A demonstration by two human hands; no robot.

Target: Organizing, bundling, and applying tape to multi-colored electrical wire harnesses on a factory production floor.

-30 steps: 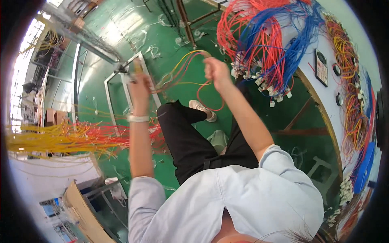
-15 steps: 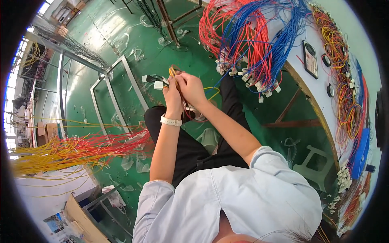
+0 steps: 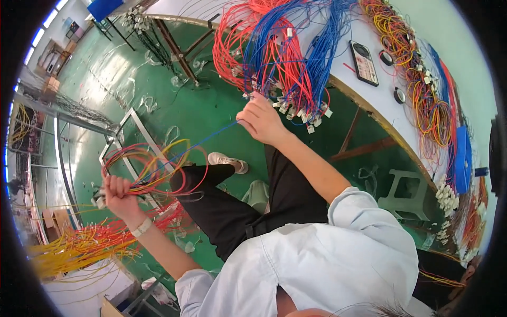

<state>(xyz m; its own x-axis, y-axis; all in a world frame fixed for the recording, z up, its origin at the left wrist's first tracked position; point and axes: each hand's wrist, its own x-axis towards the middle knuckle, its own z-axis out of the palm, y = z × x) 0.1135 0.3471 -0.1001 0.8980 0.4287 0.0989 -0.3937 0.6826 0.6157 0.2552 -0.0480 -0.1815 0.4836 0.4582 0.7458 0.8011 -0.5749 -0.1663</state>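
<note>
My left hand [image 3: 122, 198] is closed round a wire bundle [image 3: 158, 171] whose red, yellow and dark strands loop out to the right. White connectors at the bundle's end partly show beyond the fist. Between my two hands a blue wire [image 3: 208, 138] runs taut. My right hand [image 3: 262, 120] grips that wire, fingers curled, just below a hanging mass of red wires [image 3: 232, 50] and blue wires [image 3: 325, 47]. White connectors [image 3: 301, 112] dangle from those wires beside the right hand.
On the white table [image 3: 343, 98] lie a black phone-like device [image 3: 364, 62], black rolls [image 3: 400, 95] and a long row of coloured wires [image 3: 430, 111]. A plastic stool [image 3: 404, 195] stands under it. Metal frames [image 3: 140, 129] and yellow-red wires [image 3: 95, 238] are at left.
My hands have parted: the left went left and down with the bundle, the right rose toward the hanging wires. The blue wire is now stretched between them. The view has shifted.
</note>
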